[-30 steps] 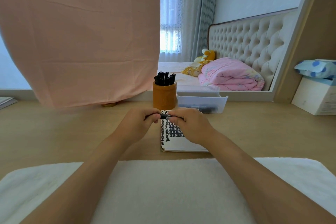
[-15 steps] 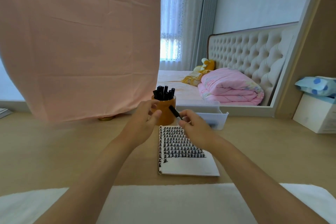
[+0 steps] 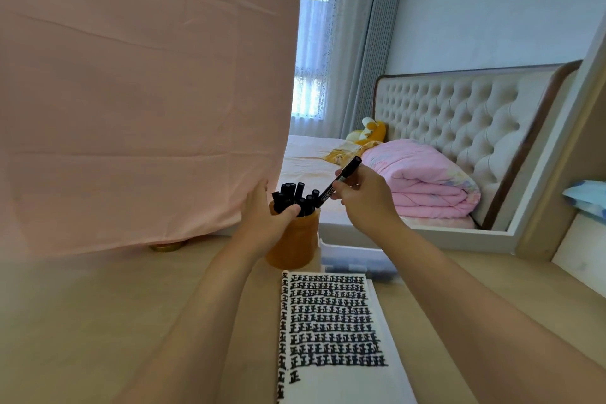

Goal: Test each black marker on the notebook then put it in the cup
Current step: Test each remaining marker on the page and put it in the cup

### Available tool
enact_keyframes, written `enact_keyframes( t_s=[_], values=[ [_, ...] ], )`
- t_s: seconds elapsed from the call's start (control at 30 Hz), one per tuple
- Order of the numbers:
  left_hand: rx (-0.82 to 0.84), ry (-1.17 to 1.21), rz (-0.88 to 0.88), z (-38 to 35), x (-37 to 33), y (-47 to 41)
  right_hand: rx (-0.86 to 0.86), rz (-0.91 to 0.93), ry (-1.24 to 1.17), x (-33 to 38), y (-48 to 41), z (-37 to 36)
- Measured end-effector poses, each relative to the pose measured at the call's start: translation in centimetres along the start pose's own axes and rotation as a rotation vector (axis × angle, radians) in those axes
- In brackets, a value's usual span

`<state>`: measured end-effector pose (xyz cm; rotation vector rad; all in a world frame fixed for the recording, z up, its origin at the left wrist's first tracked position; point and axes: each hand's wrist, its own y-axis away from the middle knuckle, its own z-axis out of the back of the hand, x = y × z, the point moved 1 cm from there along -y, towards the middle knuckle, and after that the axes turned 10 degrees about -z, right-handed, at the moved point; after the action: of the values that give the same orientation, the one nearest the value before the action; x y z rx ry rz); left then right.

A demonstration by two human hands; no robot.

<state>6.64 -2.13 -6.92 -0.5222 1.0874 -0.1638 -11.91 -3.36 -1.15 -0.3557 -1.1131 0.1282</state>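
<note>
While the left hand (image 3: 265, 220) grips the cup (image 3: 293, 239), the right hand (image 3: 364, 197) pinches a capped marker (image 3: 339, 181), poised to drop it in.

The markers (image 3: 295, 196) are black, the cup (image 3: 296, 248) orange-brown, the notebook (image 3: 341, 380) white with rows of black marks.
</note>
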Motion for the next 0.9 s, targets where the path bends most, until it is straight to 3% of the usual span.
enact_keyframes(
  t_s=[0.27,0.4,0.57,0.77,0.9],
  values=[
    [0.101,0.063,-0.074,-1.1,2.3,-1.4,0.157,0.046,0.109,-2.2,-1.5,-2.7],
    [0.107,0.031,-0.126,-1.3,2.3,-1.6,0.135,0.121,0.243,-2.5,-1.8,-3.5],
    [0.041,-0.046,-0.252,-1.9,1.8,-1.4,0.255,0.022,0.323,-2.5,-2.8,-4.4],
    [0.041,-0.028,-0.276,-1.9,1.4,-1.5,0.127,0.058,0.191,-1.9,-2.9,-4.4],
    [0.106,-0.085,-0.308,-2.0,1.6,-1.2,0.272,0.033,0.123,-2.3,-3.0,-3.3]
  ],
)
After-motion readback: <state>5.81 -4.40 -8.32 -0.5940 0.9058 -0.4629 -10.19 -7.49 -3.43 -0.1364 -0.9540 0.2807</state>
